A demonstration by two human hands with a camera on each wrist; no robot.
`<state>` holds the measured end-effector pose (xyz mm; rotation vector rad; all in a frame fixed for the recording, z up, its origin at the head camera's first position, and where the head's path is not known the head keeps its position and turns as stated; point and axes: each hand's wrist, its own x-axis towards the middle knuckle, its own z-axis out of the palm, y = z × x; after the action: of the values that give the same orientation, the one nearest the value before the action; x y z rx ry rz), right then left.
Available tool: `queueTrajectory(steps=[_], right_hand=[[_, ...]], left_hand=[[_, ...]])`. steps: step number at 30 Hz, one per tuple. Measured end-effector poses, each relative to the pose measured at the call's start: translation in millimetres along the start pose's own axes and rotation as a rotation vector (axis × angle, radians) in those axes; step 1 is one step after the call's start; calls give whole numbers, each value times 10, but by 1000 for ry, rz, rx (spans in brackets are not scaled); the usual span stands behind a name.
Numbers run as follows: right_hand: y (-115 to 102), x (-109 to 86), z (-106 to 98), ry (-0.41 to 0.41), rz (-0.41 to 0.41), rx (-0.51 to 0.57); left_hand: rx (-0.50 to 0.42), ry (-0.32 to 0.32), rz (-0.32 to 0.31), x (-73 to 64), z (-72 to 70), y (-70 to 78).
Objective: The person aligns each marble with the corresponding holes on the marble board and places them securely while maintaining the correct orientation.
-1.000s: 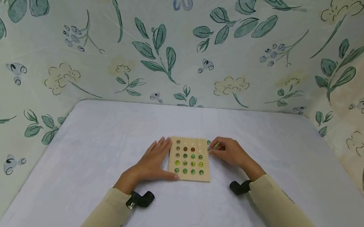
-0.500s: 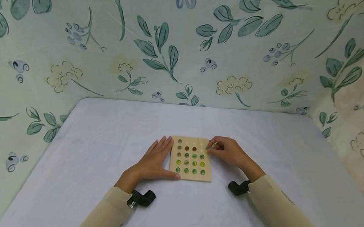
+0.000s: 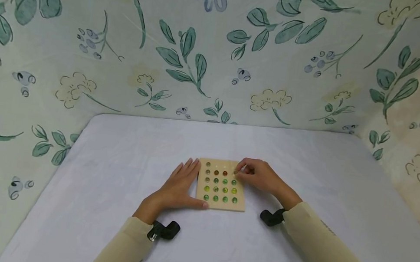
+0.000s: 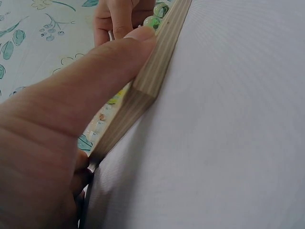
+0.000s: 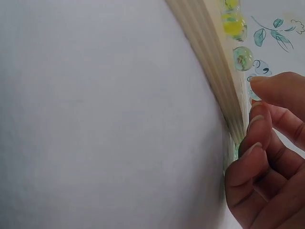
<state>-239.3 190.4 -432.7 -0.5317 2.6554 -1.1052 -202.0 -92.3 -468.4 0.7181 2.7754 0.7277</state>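
A square wooden board (image 3: 241, 196) lies on the white cloth with rows of glass marbles in it, mostly green and yellow. Two reddish marbles (image 3: 220, 173) sit in its second row from the back. My left hand (image 3: 173, 187) rests at the board's near left corner, straight fingers along the left side and thumb on the front edge. Over the right part of the second row, my right hand (image 3: 259, 175) pinches a small marble between thumb and forefinger, mostly hidden by the fingertips. In the right wrist view a green marble (image 5: 236, 151) shows beside the board under the fingers.
A white cloth (image 3: 121, 146) covers the table. Behind it hangs a floral backdrop (image 3: 213, 101), which continues along both sides. Black wrist cameras sit near each sleeve cuff, the left one (image 3: 166, 229) and the right one (image 3: 272, 217).
My right hand has moved left from beside the board to over its right edge, carrying the pinched marble. My left hand stays on the board; the head view has shifted slightly.
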Motion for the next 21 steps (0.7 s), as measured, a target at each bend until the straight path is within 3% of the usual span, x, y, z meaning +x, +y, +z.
queueTrajectory(steps=[21], right_hand=[[42,43,59,-6,17,-14]], left_hand=[[-4,-5,-5,-4,10,3]])
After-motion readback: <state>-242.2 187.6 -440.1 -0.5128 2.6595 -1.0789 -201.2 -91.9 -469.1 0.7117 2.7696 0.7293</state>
